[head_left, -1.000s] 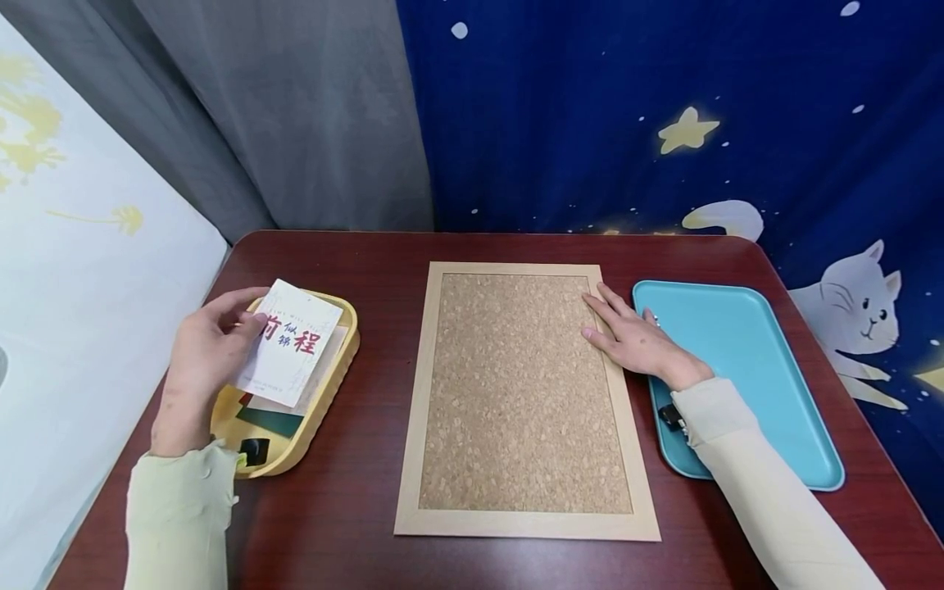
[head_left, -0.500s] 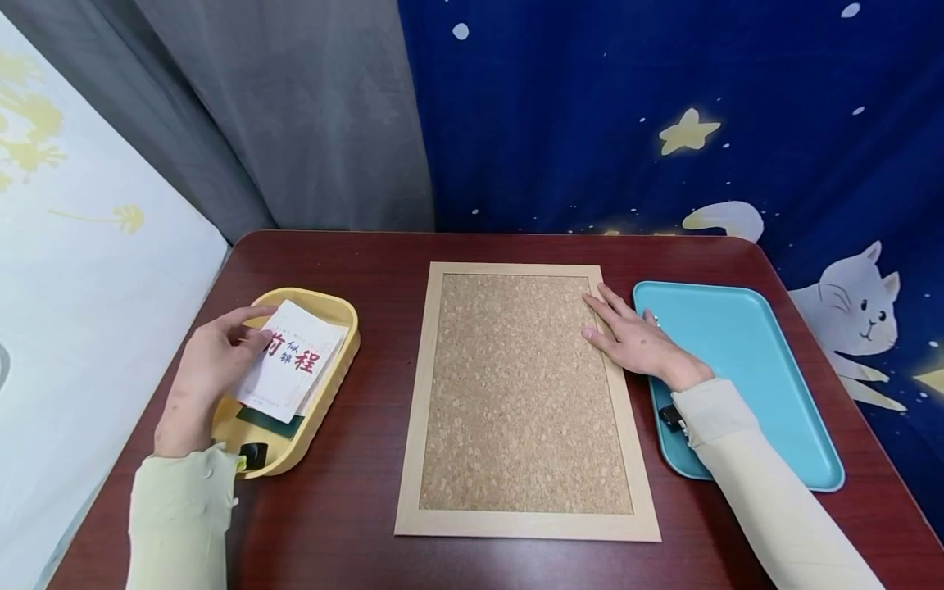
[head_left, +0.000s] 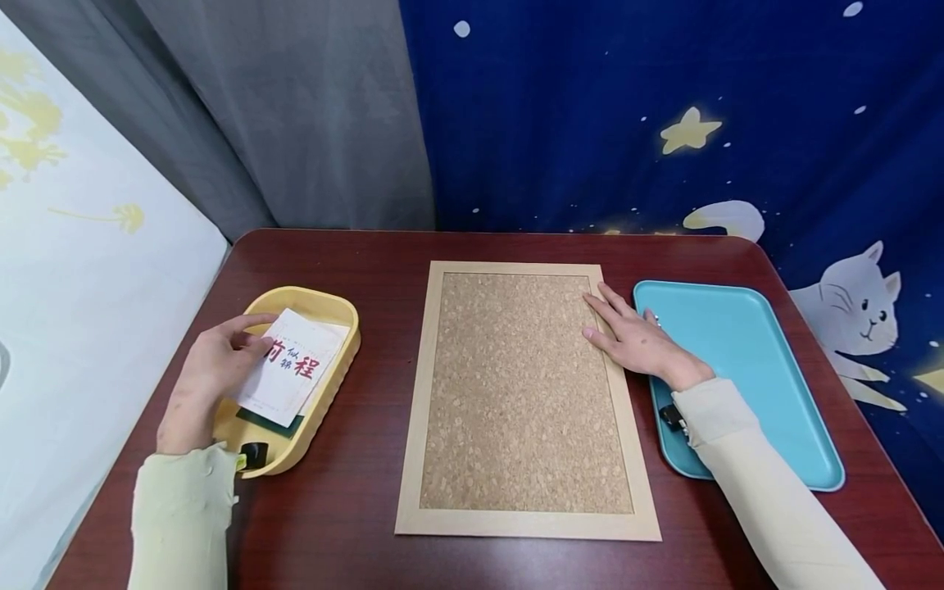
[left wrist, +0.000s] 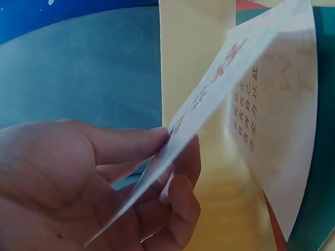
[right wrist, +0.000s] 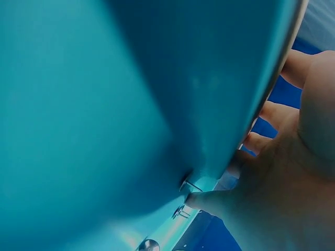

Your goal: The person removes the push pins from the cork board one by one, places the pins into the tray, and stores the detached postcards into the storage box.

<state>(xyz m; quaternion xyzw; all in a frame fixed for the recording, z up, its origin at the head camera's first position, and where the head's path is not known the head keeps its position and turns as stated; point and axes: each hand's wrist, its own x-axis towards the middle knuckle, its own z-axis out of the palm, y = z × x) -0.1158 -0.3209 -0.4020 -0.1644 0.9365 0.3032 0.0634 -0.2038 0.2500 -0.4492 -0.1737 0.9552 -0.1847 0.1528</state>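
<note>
Between the thumb and fingers of my left hand [head_left: 217,360] is a white paper card [head_left: 283,381] printed with red and blue characters. It is held at its left edge, over a yellow basket [head_left: 342,310]. Seen from the left wrist, the card [left wrist: 209,97] stands tilted, and another pale printed card [left wrist: 277,130] lies beyond it. A green card [head_left: 269,421] shows underneath in the basket. My right hand [head_left: 640,340] rests with spread fingers on the right frame edge of a corkboard [head_left: 524,393].
A turquoise tray [head_left: 760,369] stands on the right of the dark red table [head_left: 324,524], partly under the right forearm. Small metal pins [right wrist: 180,212] lie at its edge in the right wrist view. Curtains hang behind the table.
My left hand has come down slightly and a little to the right with the white card, now lower over the basket. The right hand stays on the corkboard frame.
</note>
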